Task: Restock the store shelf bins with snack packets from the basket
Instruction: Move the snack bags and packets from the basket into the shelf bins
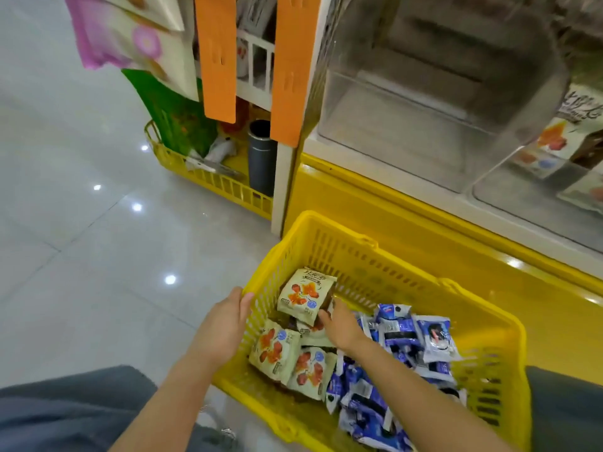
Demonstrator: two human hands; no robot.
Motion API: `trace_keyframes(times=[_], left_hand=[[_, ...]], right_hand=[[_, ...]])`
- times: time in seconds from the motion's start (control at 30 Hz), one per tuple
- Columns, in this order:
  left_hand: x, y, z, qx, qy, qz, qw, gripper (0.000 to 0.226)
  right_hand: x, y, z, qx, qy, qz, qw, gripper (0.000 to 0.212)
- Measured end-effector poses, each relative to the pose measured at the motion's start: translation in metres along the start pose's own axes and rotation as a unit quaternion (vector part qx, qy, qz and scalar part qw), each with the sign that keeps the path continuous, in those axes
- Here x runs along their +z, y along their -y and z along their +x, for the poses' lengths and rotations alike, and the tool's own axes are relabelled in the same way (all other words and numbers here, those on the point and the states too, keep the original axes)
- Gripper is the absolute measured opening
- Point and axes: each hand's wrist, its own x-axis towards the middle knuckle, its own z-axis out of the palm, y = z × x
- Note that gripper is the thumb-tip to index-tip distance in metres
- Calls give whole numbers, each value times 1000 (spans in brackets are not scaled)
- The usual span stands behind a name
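Brace the yellow slotted plastic basket (359, 243) with the left hand (225, 324), curled over its left rim. With the right hand (341, 326) pinching the cream, red-printed snack packet (305, 296) inside it, lift clear of the rim toward the clear plastic shelf bin (408, 119).

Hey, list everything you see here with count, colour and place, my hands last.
yellow basket: one, yellow, in front of the shelf
cream packets: at least four, cream with red print, basket's left side
blue packets: many, blue and white, basket's right side
clear bins: at least two, transparent, on the shelf
shelf base: one, yellow, under the bins
orange strips: two, orange, on the shelf end
low rack: one, yellow, floor left of the shelf
dark cylinder: one, grey, standing in the rack
left hand: one, holds the basket's left rim
right hand: one, grips a cream packet
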Motion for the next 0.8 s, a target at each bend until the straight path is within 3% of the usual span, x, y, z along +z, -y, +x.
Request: trace_keyframes(times=[0.2, 0.43, 0.73, 0.8], left_hand=[[5, 3, 4, 19, -6, 8, 1000, 29], [4, 7, 4, 42, -9, 10, 999, 26], [3, -2, 1, 22, -22, 57, 998, 30], [3, -12, -1, -14, -29, 62, 998, 34]], right_hand=[[9, -4, 46, 172, -20, 131, 976, 48], [18, 7, 65, 272, -25, 282, 920, 50], [-16, 24, 26, 271, 20, 384, 883, 29], [-32, 32, 11, 231, 37, 379, 896, 31]])
